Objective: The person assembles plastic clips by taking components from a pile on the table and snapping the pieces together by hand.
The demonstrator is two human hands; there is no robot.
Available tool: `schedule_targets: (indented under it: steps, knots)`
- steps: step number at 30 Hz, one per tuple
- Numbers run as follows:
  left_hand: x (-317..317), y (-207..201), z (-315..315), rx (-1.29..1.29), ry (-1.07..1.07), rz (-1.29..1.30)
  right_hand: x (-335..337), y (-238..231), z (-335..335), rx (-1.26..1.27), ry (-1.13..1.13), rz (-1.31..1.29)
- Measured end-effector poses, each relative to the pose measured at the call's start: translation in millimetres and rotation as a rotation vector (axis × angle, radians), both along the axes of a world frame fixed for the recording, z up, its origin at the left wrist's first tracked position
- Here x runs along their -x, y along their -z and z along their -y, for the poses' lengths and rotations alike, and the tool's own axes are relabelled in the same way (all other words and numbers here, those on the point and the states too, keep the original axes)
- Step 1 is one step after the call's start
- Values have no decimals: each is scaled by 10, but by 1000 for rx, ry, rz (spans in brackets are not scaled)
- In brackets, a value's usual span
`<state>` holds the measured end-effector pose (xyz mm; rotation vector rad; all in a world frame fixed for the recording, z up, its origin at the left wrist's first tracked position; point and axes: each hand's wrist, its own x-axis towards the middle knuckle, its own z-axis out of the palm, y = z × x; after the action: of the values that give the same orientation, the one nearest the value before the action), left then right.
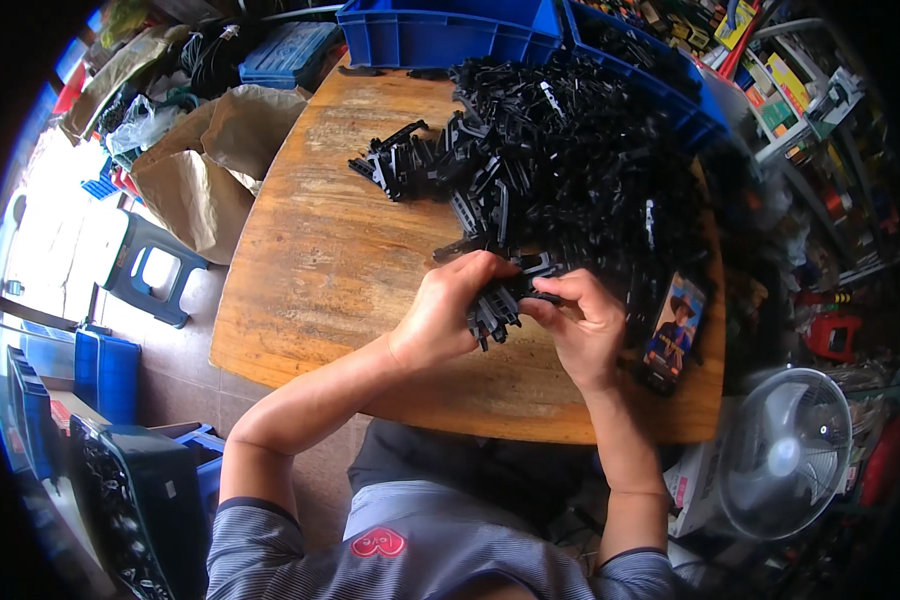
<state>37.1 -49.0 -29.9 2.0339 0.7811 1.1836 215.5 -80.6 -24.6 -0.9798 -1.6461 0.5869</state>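
Over the near part of a worn wooden table [310,290], my left hand [445,305] is closed round several small black plastic parts [494,308], which stick out below its fingers. My right hand [585,325] pinches a black plastic part [538,270] at the upper end of this bunch, thumb and forefinger pressed together. Both hands nearly meet there, and the exact shape of the parts is partly hidden by fingers. Just beyond lies a large heap of similar black plastic parts [580,160], with a smaller cluster [395,165] spreading to its left.
A phone showing a picture [673,330] lies right of my right hand. Blue crates [450,40] stand along the far edge. A fan [785,453] is at lower right, a stool [155,265] and paper sacks [195,190] at left, and a dark bin [155,490] at lower left.
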Motion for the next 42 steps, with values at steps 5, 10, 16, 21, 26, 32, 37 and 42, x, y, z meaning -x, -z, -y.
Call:
schedule_targets:
  steps: [5, 10, 16, 21, 26, 32, 37, 42]
  knots:
    - [39, 6, 28, 90, -4, 38, 60, -206, -37, -141, 162, 159]
    - [49, -23, 27, 49, 83, 20, -93, -127, 5, -89, -25, 218]
    - [23, -123, 84, 120, 123, 30, -179, -199, -13, -124, -96, 205]
    - [25, -41, -2, 75, 122, -54, -148, -192, -73, -7, -169, 218]
    - [-126, 41, 98, 156, 7, -155, 88, -79, -82, -52, -170, 220]
    - [-12, -99, -59, 584, 344, 327, -168, -303, -425, 311, -87, -253]
    - [289, -74, -169, 411, 0, 179, -1121, -912, -1788, -35, 482, 12]
    - [217, -139, -414, 33, -217, -51, -2858, -1314, -2900, -432, 847, 566]
